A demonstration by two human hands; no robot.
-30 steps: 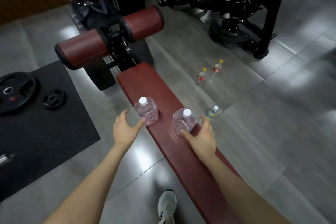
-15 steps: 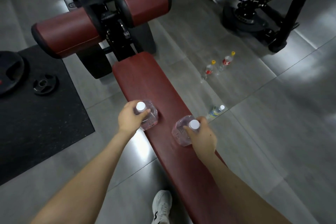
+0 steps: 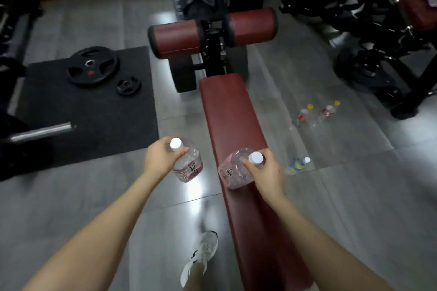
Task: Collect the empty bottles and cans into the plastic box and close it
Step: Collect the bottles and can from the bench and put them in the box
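Early stage. Left hand [image 3: 159, 158] grips one clear bottle [image 3: 187, 165] by the neck, held off the counter [image 3: 233, 111] over the floor. Right hand [image 3: 266, 172] grips a second bottle [image 3: 233, 173] above the counter. Count: 2 in hand; 3 small bottles standing on floor, two yellow-capped [image 3: 303, 114] [image 3: 329, 110], one white-capped [image 3: 298, 165]. Cans: none seen. Box not in view; nothing visibly boxed, lid step pending.

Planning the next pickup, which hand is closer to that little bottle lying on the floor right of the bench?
Right. The right hand, gripping a clear bottle, is just left of the small bottle; the left hand is across the bench.
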